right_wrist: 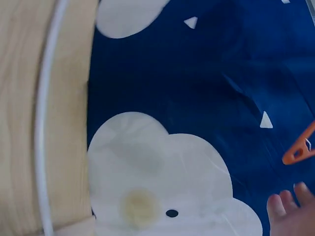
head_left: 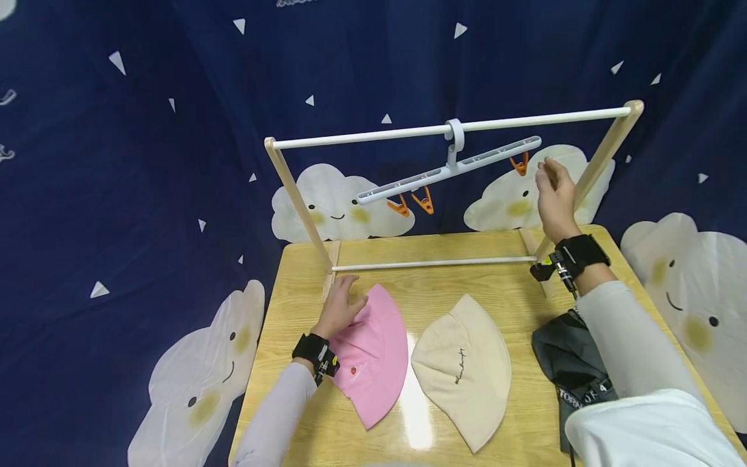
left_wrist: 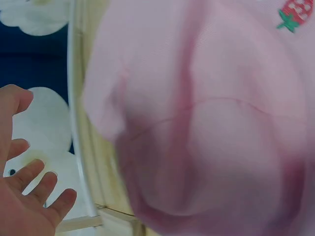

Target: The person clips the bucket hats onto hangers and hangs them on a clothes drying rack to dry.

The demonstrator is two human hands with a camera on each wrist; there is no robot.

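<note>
Cream bucket hat [head_left: 463, 370] flat on bench [head_left: 312, 428], pink bucket hat [head_left: 376, 357] to its left, dark lettered hat [head_left: 566, 353] right. Left hand [head_left: 340, 308] at pink hat's upper-left edge, fingers spread. Right hand [head_left: 556, 201] raised, fingers loosely extended, near orange clip [head_left: 521, 165] on white hanger [head_left: 452, 170], hung from rack bar [head_left: 373, 135].

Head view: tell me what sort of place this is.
Probably an indoor tabletop workspace, perhaps screened off for demonstrations: a dark-blue curtain printed with clouds stands behind a wooden table, which bears a hanging rack, a pink hat and a cream hat.
</note>
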